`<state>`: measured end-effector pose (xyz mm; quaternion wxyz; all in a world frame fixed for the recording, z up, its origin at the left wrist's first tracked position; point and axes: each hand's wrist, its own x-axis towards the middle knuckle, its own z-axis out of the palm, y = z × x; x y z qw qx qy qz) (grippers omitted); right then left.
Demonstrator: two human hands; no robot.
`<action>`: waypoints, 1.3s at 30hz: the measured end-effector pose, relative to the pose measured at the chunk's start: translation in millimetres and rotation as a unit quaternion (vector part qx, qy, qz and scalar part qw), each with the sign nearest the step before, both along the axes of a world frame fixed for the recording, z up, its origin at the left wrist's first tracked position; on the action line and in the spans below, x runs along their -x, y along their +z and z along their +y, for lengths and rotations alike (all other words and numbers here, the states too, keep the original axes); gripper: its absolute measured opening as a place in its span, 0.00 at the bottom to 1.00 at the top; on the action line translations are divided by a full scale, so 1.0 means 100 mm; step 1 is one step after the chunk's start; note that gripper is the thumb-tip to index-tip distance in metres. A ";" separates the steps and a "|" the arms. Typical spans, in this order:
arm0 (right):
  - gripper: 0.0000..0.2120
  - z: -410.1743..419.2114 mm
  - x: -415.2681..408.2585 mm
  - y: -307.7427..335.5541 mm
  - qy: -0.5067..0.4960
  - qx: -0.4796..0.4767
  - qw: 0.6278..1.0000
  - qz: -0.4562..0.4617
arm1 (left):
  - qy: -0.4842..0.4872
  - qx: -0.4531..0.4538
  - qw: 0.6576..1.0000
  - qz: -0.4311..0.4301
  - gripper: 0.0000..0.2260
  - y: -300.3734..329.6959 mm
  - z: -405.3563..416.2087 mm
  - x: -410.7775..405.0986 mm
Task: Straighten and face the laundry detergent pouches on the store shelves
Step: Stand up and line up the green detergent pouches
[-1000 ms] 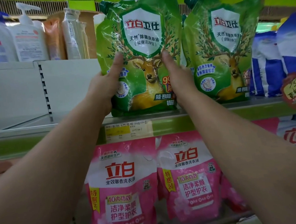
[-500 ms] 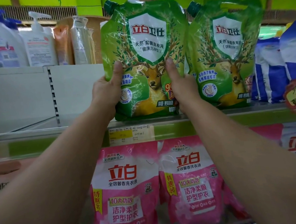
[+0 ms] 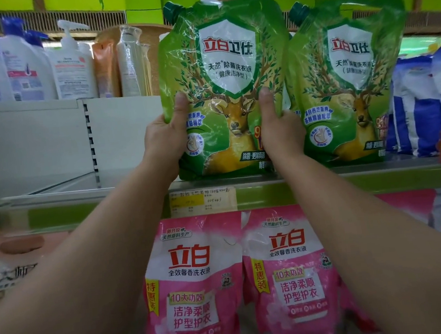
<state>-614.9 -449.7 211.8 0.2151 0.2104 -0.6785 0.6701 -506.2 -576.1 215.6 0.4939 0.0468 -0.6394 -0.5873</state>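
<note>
Nearest the camera, two bare forearms are reaching up and forward, crossing in front of two pink plastic detergent pouches with red brand lettering (image 3: pixel 196 286), which are standing label-out on the shelf below the green-edged metal shelf lip (image 3: pixel 324 183) and its yellowed paper price tag (image 3: pixel 202 200).

Just above that price tag, the left hand (image 3: pixel 166 142) and the right hand (image 3: pixel 282 130) are clasping the glossy green spouted detergent pouch printed with a deer and a white shield (image 3: pixel 229 89) by its two side edges. Each grip is closed on the pouch, thumb lying flat on the front film and fingers hidden behind it.

Compared with a second ago, the pouch is standing a little taller and squarer to the aisle, its left edge no longer leaning outward, and its base is now resting on the shelf directly above the tag. That suggests the facing of this pouch is nearly finished; what probably remains is letting go without it slumping.

Right of the held pouch and touching its edge, a second green deer-printed pouch (image 3: pixel 346 83) is standing, turned slightly away, and likely needs squaring next. Further right of it, blue-and-white striped bags (image 3: pixel 415 113) are sitting. Left of the held pouch and further back, white pump bottles (image 3: pixel 72 65) are lining a higher white shelf.
</note>
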 end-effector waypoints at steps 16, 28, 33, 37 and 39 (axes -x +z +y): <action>0.24 -0.01 -0.15 -0.01 -0.019 0.079 0.993 0.082 | 0.110 0.022 0.993 -0.031 0.24 -0.03 0.13 -0.08; 0.24 -0.08 -0.65 0.06 -0.157 -0.080 0.938 0.299 | 0.248 0.123 0.959 -0.065 0.31 -0.11 0.36 -0.12; 0.18 -0.21 -0.95 0.08 -0.110 -0.102 0.930 0.335 | 0.240 0.150 0.956 -0.076 0.23 -0.11 0.34 -0.32; 0.19 -0.38 -1.19 0.08 -0.078 -0.101 0.942 0.309 | 0.245 0.149 0.955 -0.072 0.20 -0.08 0.18 -0.62; 0.19 -0.52 -1.35 0.08 -0.056 -0.097 0.947 0.302 | 0.256 0.145 0.953 -0.072 0.20 -0.08 0.07 -0.82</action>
